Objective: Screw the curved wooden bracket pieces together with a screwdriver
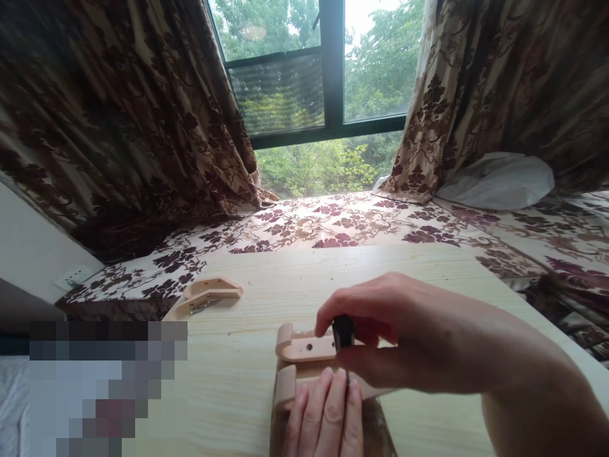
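Observation:
My right hand (399,333) is closed around the black handle of a screwdriver (343,331), which stands nearly upright with its thin shaft pointing down. The shaft's tip is hidden near the fingertips of my left hand (327,412). That left hand lies with its fingers stretched out over a pale wooden piece (286,386), pressing on it; the thumb is out of sight. Just beyond sits a similar wooden piece (297,349) with dark screw holes or heads. Both rest on a brownish, shiny-edged object (280,431), largely covered by my hands.
Two more angled wooden pieces (214,289) lie at the far left of the light wooden table (238,374), with small metal bits beside them. Past the table are a floral-covered ledge (342,222), patterned curtains (190,114), a window and a white plastic bag (499,181).

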A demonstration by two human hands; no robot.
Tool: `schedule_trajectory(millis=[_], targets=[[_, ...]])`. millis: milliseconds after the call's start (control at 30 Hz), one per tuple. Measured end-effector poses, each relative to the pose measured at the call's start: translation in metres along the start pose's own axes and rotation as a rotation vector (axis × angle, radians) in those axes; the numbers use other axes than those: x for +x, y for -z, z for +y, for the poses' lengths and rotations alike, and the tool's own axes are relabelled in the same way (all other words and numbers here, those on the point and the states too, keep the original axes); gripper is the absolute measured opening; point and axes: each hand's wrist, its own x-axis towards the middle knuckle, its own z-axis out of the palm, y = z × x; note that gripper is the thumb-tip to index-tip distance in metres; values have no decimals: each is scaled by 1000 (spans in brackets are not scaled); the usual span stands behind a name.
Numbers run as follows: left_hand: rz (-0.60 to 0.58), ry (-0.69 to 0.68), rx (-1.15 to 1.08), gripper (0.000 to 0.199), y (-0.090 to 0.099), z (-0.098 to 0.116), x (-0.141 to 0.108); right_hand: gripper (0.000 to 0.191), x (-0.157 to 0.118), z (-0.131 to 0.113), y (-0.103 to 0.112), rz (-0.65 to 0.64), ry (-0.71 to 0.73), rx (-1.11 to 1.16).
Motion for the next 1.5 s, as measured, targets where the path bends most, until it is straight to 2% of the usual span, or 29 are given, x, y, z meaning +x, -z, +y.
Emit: schedule_trajectory(millis=[67,200,300,400,467,567,667,800,967,1067,1233,1500], targets=[[12,3,-23,25,0,-1,0,10,1,0,0,-24,-20,-11],[37,61,-68,35,1,-1,1,25,2,1,1,15,-107,-113],[26,62,-60,36,1,-1,0,21,1,0,1,33,-64,-64],[17,50,-42,36,0,-1,-3,16,1,-2,1,-15,-31,-14],[5,24,-24,33,0,-2,-4,17,2,-1,1,-35,-47,-30],[1,-2,-17,26,0,-2,-2,18,2,2,1,5,-89,-95],[32,34,-65,27,1,-1,3,13,1,2,1,28,-67,-83],[47,54,-85,32,1,-2,9,10,-1,-1,4,-24,-54,-28],[50,31,-65,32,0,-2,9,16,-1,0,6,-2,-115,-82],[50,61,-68,32,1,0,7,17,-1,1,4,20,-72,-52],[25,73,-91,35,2,1,6,16,-2,-2,4,-68,-34,44],[111,128,-74,35,-2,4,11,17,4,1,4,-35,-93,-21]])
